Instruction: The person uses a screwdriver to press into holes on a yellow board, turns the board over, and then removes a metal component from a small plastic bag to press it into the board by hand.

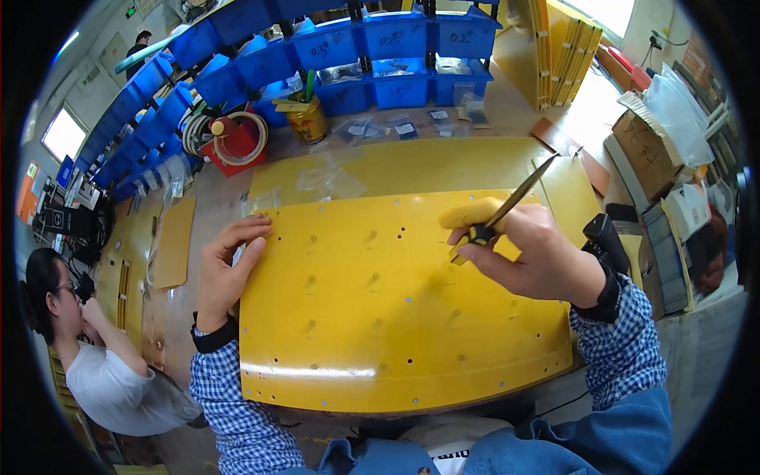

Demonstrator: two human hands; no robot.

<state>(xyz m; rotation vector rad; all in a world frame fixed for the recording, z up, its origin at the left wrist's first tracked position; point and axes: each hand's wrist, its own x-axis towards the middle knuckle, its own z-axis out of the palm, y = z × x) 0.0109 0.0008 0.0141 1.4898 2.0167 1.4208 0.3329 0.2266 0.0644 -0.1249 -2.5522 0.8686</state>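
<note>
A large yellow board [340, 332] with small holes and metal fittings lies in front of me. My left hand [229, 265] rests at its far left corner, with thumb and fingers apart and touching its edge. Above the board's right half, my right hand [538, 249] is closed around a slim, pointed metal tool [522, 190]. The tool's tip slants up and to the right, and a black and yellow part shows at my fingers. Its exact kind is unclear. A yellow covering appears on one finger of that hand.
Behind the board lies another yellow sheet [443, 162] with clear plastic bags [332, 178]. Blue bins [400, 83] line the back, near a yellow can [307, 123] and a red holder [237, 146]. A cardboard box [645, 150] stands right; a person [119, 380] sits left.
</note>
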